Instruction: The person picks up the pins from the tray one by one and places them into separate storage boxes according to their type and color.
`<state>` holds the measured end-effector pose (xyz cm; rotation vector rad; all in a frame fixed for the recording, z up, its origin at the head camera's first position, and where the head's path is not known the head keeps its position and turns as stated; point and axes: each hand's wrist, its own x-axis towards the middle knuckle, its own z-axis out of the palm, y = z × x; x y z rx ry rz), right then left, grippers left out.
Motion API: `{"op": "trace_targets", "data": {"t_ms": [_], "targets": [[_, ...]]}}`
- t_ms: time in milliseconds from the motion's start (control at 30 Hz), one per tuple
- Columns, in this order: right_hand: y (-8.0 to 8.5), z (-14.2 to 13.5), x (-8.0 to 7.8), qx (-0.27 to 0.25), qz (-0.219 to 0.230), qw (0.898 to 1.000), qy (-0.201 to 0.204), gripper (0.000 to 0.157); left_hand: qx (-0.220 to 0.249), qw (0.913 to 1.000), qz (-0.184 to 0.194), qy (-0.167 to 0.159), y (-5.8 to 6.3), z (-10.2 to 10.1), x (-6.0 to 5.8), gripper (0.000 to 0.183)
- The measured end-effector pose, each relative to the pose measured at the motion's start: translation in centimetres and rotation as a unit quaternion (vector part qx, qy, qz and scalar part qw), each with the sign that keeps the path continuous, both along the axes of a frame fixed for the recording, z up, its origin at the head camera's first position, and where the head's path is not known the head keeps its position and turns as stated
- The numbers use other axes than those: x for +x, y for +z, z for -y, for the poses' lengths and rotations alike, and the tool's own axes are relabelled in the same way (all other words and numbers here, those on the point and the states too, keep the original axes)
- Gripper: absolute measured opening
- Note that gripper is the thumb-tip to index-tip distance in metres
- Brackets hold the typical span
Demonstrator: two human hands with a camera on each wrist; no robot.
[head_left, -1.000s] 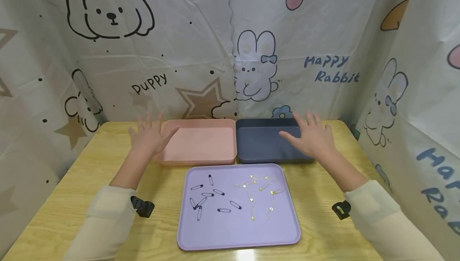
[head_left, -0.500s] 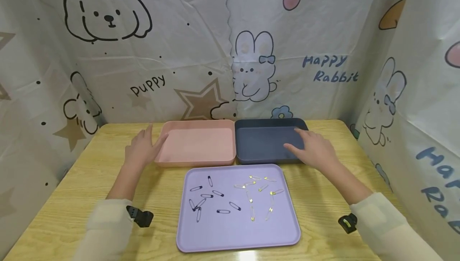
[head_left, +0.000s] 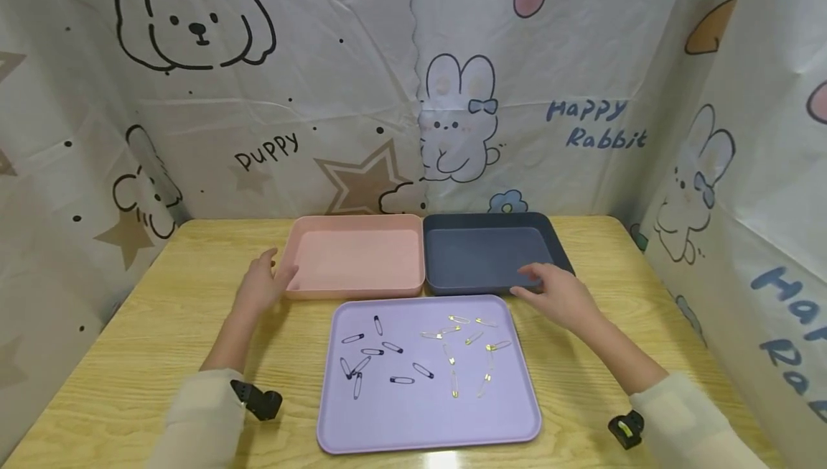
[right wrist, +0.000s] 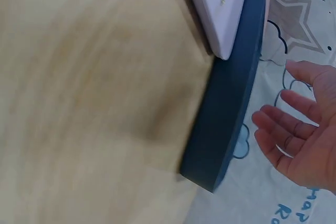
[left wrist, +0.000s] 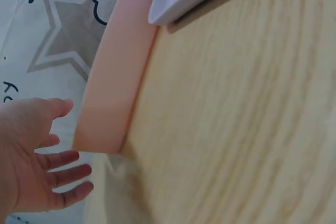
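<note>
My left hand (head_left: pixel 260 288) hovers at the left end of the pink tray (head_left: pixel 355 293), fingers relaxed and slightly bent, holding nothing. Over the front right corner of the dark blue tray (head_left: pixel 491 253) is my right hand (head_left: pixel 561 296), its fingers loosely bent and the palm bare in the right wrist view. In front of both trays lies a lilac tray (head_left: pixel 413 422). Several black safety pins (head_left: pixel 372 352) are scattered on its left half. Several gold safety pins (head_left: pixel 454 383) lie on its right half.
All three trays stand on a light wooden table (head_left: pixel 129 383). A printed white curtain (head_left: pixel 362 74) hangs behind and along both sides. Black wrist cameras (head_left: pixel 258 400) are strapped at both sleeves.
Both hands have come down and nearer to me from above the trays' outer ends, their spread fingers relaxing into a bend. The trays and safety pins have stayed in place.
</note>
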<state>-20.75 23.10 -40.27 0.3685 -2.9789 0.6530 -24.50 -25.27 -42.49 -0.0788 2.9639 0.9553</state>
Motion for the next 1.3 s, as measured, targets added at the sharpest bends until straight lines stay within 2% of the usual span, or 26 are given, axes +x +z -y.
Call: {"op": "trace_targets", "data": {"t_ms": [133, 300, 433, 767, 1000, 1300], "targets": [[-1.1, 0.4, 0.4, -0.023, 0.009, 1.000, 0.007, 0.030, 0.035, 0.9994, 0.001, 0.000, -1.1, 0.4, -0.2, 0.065], [-2.1, 0.9, 0.7, -0.039, 0.034, 0.999, 0.018, 0.019, 0.046, 0.9988, -0.015, 0.010, -2.0, 0.6, -0.3, 0.059], [-2.9, 1.2, 0.7, -0.056, 0.050, 0.997, 0.027, 0.016, 0.064, 0.9974, -0.024, 0.022, -2.5, 0.7, -0.3, 0.056], [-4.4, 2.1, 0.8, -0.065, 0.057, 0.996, 0.036, 0.007, 0.136, 0.9900, -0.001, 0.039, -3.5, 0.7, 0.1, 0.053], [-4.8, 2.6, 0.7, -0.055, 0.077, 0.995, 0.034, 0.004, 0.151, 0.9873, -0.009, 0.049, -4.0, 0.9, -0.1, 0.052], [-5.2, 3.1, 0.7, 0.002, 0.060, 0.998, 0.036, 0.005, 0.159, 0.9860, -0.009, 0.048, -4.4, 0.9, -0.3, 0.053]]}}
